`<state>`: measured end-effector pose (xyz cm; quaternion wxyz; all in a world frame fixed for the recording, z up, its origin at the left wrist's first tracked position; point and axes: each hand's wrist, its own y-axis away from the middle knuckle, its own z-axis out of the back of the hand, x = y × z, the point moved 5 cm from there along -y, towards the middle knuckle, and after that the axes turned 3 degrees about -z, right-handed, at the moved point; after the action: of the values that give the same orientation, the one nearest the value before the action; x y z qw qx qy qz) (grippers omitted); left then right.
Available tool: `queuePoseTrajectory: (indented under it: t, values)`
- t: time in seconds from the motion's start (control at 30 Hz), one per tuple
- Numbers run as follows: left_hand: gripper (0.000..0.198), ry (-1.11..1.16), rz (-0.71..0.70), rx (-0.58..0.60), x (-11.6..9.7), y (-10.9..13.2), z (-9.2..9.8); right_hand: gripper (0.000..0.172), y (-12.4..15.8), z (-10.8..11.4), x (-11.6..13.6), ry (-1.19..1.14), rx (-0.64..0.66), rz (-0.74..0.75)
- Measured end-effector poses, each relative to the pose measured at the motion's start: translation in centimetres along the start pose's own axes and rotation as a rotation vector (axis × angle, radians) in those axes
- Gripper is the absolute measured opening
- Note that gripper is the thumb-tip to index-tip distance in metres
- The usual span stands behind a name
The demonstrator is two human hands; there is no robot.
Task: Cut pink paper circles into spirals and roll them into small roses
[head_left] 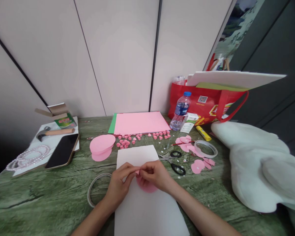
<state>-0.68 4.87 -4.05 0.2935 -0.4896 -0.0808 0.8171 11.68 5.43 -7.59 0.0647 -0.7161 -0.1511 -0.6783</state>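
Both sets of fingertips meet over a white board, pinching a small pink paper piece. My left hand is closed on its left side, and my right hand is closed on its right. The fingers cover most of the piece. Just under my right hand, a pink paper disc lies on the board, partly hidden. Black-handled scissors rest right of the board with the blades apart. Beside my left wrist is a roll of tape.
Small pink rolled paper pieces lie behind the board, near pink sheets. Pink ovals and a phone sit left. Right are a tape ring, glue stick, water bottle, red bag and white plush object.
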Motion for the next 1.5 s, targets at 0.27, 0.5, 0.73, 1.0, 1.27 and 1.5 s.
queuePoseTrajectory:
  t: [0.27, 0.5, 0.73, 1.0, 1.27, 1.5]
  values:
    - [0.023, 0.021, 0.024, 0.011, 0.0, -0.1, -0.1, 0.013, 0.0, 0.0, -0.1, 0.029, -0.024, 0.013]
    - [0.023, 0.05, 0.032, 0.003, 0.3, -0.2, 0.1, 0.022, -0.1, 0.0, 0.1, -0.055, 0.052, -0.037]
    - [0.02, 0.163, 0.121, 0.0, 0.8, -0.1, 0.1, 0.028, -0.2, 0.0, -0.2, -0.058, 0.004, -0.015]
    - [0.016, 0.563, 0.426, -0.154, 2.9, 0.4, 0.4, 0.035, -0.1, 5.8, 1.5, -0.012, -0.598, 0.174]
    - [0.022, 1.029, 0.573, -0.163, 2.8, 0.6, -0.1, 0.025, 1.6, 8.7, 3.8, 0.588, -1.037, 0.575]
    - [0.019, 1.102, 0.574, -0.105, 2.5, 0.6, -0.5, 0.011, 2.1, 0.6, 4.1, 0.61, -0.273, 0.776]
